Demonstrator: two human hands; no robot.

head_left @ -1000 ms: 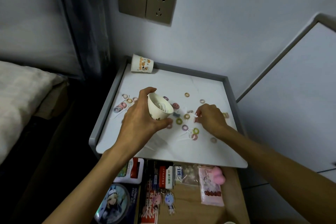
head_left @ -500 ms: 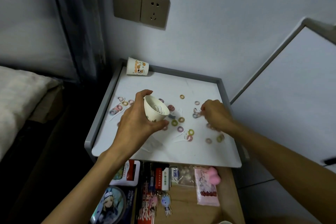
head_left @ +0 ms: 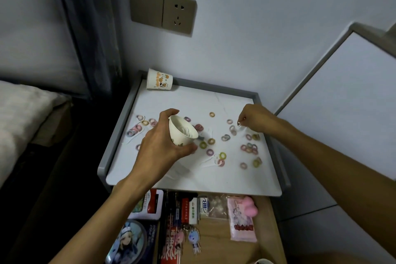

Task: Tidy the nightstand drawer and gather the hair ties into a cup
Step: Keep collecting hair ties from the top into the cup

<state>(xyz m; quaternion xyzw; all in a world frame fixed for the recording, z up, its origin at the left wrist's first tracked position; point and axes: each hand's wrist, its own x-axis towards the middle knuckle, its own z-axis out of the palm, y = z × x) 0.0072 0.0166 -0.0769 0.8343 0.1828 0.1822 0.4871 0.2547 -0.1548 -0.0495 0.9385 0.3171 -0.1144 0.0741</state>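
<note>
Firmly wrapped round a small paper cup [head_left: 182,133], the left hand [head_left: 159,148] has the thumb at the far side and the fingers curled under the base; that grip holds the cup clear of the tabletop [head_left: 192,100], tilted so its mouth faces up and to the right. Its inside looks pale, and I cannot make out anything in it. The right hand [head_left: 256,121] hovers over the right half of the tabletop, knuckles up, with its grip closed small, fingertips [head_left: 239,123] drawn together. Whether they have caught a tie I cannot tell.

Small coloured hair ties [head_left: 211,141] lie scattered over the white surface. A loose line of them runs between the two hands, a cluster [head_left: 249,148] lies just under the right wrist, and another group [head_left: 137,128] sits near the left edge, behind the left hand. A few thin clear strips lie among them.

A second paper cup [head_left: 159,80], printed with orange cartoon figures, lies on its side in the back left corner against the grey raised rim [head_left: 114,135].

Below the near edge the drawer [head_left: 214,248] stands open. It holds a pink packet [head_left: 242,223], a pink puffy thing [head_left: 249,207] touching it, small boxes [head_left: 189,210], keychain charms [head_left: 194,236] and a round badge [head_left: 128,242]. A wall socket [head_left: 179,16] is set into the wall above, and a bed [head_left: 21,113] lies to the left.
</note>
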